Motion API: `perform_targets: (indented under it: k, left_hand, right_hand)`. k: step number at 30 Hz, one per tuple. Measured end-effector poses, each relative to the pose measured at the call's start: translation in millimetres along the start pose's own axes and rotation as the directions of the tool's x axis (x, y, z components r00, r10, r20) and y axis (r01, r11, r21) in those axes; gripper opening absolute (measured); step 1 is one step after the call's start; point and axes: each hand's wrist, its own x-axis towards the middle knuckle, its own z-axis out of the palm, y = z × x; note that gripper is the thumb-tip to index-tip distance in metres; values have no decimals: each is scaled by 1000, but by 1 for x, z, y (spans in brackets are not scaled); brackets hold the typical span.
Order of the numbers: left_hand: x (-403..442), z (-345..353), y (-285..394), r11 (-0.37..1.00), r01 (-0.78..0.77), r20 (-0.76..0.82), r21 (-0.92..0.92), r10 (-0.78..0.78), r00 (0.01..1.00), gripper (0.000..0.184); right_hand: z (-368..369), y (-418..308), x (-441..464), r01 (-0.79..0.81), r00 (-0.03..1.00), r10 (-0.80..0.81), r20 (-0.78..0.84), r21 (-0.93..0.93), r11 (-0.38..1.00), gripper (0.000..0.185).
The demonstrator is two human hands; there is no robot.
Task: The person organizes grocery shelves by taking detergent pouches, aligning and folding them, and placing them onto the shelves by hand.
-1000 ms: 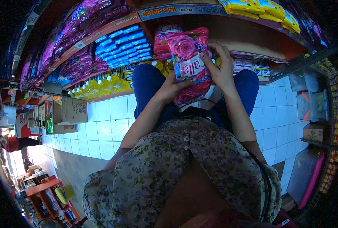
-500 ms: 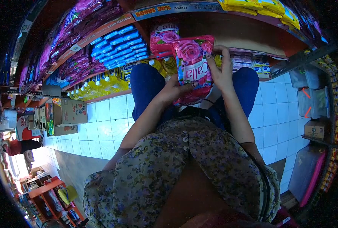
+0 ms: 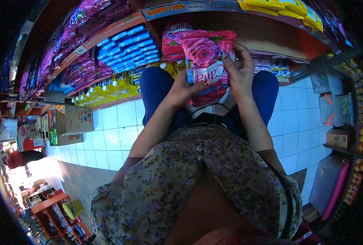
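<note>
Higher now goes the pink Calla pack [image 3: 204, 61], its top edge covering more of a second Calla pack [image 3: 170, 48] on the shelf [image 3: 267, 38] behind. It's between both hands — the left hand [image 3: 186, 87] clamped on its lower left side, thumb across the front, while the right hand [image 3: 241, 73] grips the upper right edge. Blue-trousered knees [image 3: 158, 87] flank it; off left, blue packets [image 3: 128, 50] sit stacked above yellow bottles [image 3: 106, 92].
</note>
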Motion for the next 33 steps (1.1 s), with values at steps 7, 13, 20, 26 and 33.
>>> perform_targets:
  k: [7, 13, 20, 26, 33]
  left_hand:
    - [3, -1, 8, 959, -282, -123, 27, 283, 951, 51]
    - [-6, 1, 8, 956, -293, -120, 26, 294, 948, 49]
    - [-14, 6, 20, 904, -404, -91, 136, 418, 904, 41]
    - [-15, 13, 21, 872, -461, -89, 165, 479, 873, 39]
    - [-15, 15, 16, 931, -358, -131, 78, 365, 922, 40]
  right_hand:
    - [18, -20, -7, 242, 970, -234, 64, -168, 956, 33]
    - [16, -32, -5, 381, 922, -344, 179, -247, 891, 32]
    - [23, -39, -10, 370, 924, -334, 187, -216, 904, 26]
    - [19, -36, -10, 324, 937, -289, 199, -178, 929, 22]
    - [9, -37, -10, 284, 940, -242, 241, -155, 946, 25]
